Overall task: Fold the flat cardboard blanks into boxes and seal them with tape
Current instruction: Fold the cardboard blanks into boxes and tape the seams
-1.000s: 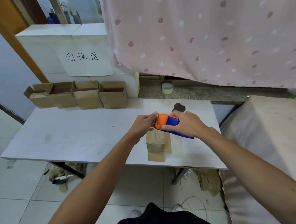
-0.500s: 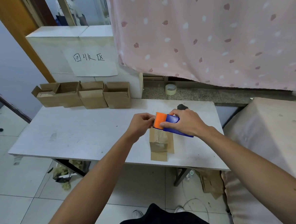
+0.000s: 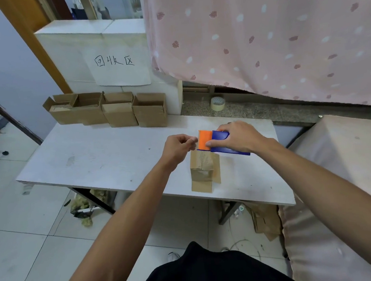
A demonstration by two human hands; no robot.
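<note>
A small cardboard box point(image 3: 202, 167) stands on the white table point(image 3: 107, 159), its top flaps closed and lower flaps splayed on the tabletop. My right hand point(image 3: 239, 136) grips an orange and blue tape dispenser point(image 3: 213, 141) just above the box's far end. My left hand point(image 3: 178, 148) is right beside the dispenser's orange end, thumb and fingers pinched together at its edge; the tape itself is too thin to make out. Several folded boxes point(image 3: 112, 109) with open tops line the table's back edge.
A roll of tape point(image 3: 217, 103) lies on the stone ledge behind the table. A white block with a handwritten paper sign point(image 3: 120, 66) stands behind the boxes. A pink curtain point(image 3: 271, 35) hangs at the right. Cardboard scraps point(image 3: 264, 220) lie under the table; a padded surface point(image 3: 346, 162) adjoins it.
The view has shifted, so the table sits further right in frame. My left hand has drawn slightly left from the dispenser's orange end; my right hand keeps its grip above the box.
</note>
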